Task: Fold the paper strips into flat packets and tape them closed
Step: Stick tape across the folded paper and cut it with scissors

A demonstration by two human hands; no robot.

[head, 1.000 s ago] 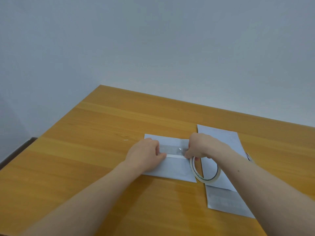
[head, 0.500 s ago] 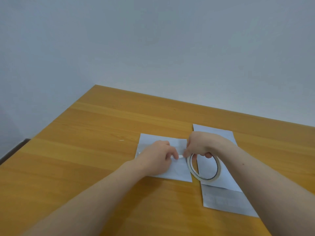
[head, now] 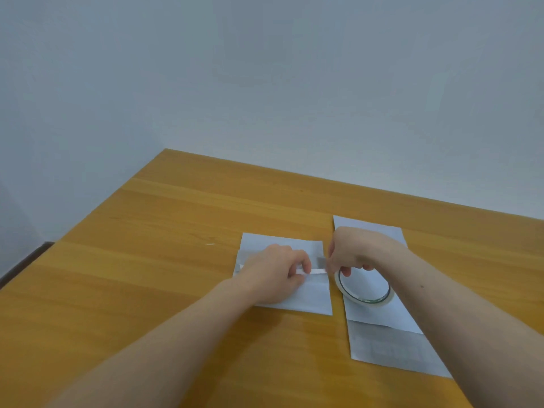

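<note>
A folded white paper packet (head: 312, 295) lies flat on the wooden table (head: 147, 275). My left hand (head: 273, 272) rests on it, fingertips pinching a strip of tape (head: 316, 271) that runs across the fold. My right hand (head: 356, 251) holds the tape roll (head: 365, 293) at the packet's right edge, the strip stretched between both hands. The roll hangs over a second folded paper strip (head: 382, 346), which lies lengthwise to the right and is partly hidden by my right forearm.
The table meets a plain pale wall (head: 265, 98) at its far edge. Its left edge (head: 97, 213) drops off toward a dark floor strip. Bare wood stretches left of the packet and toward me.
My left hand has slid right along the tape toward the right hand, covering more of the packet. The right hand and roll stayed at the packet's right edge.
</note>
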